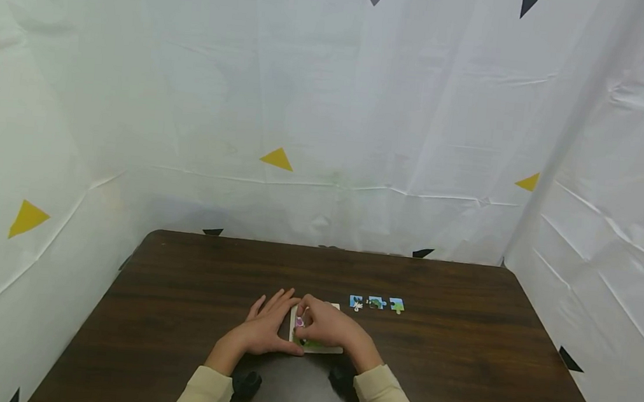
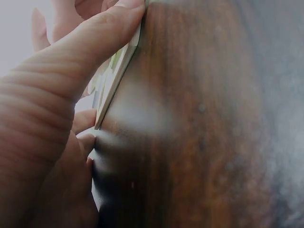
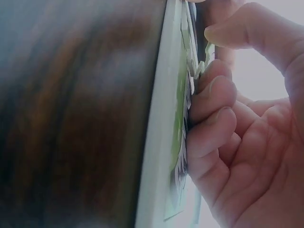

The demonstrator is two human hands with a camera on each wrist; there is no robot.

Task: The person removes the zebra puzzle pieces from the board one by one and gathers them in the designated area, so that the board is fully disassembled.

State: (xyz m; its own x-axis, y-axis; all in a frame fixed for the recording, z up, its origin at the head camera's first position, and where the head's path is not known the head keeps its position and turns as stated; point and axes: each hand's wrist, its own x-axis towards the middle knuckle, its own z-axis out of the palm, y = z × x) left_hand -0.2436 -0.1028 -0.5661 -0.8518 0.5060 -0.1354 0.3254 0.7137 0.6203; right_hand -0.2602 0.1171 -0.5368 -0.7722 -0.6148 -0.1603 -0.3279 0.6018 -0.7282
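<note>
A small jigsaw puzzle board (image 1: 323,350) with a pale rim lies on the table in front of the person. My left hand (image 1: 264,331) rests along its left side, fingers stretched out and the thumb touching the near left corner. Over the board, my right hand (image 1: 327,324) pinches a puzzle piece (image 1: 300,322) with some purple on it. In the right wrist view that piece (image 3: 209,51) is tilted up between thumb and fingers, while curled fingers rest on the board. The right hand hides much of the board's picture.
Three loose puzzle pieces, a left one (image 1: 356,302), a middle one (image 1: 376,303) and a right one (image 1: 396,305), lie in a row beyond the board to the right. White sheeting (image 1: 331,99) surrounds the dark wooden table (image 1: 457,366).
</note>
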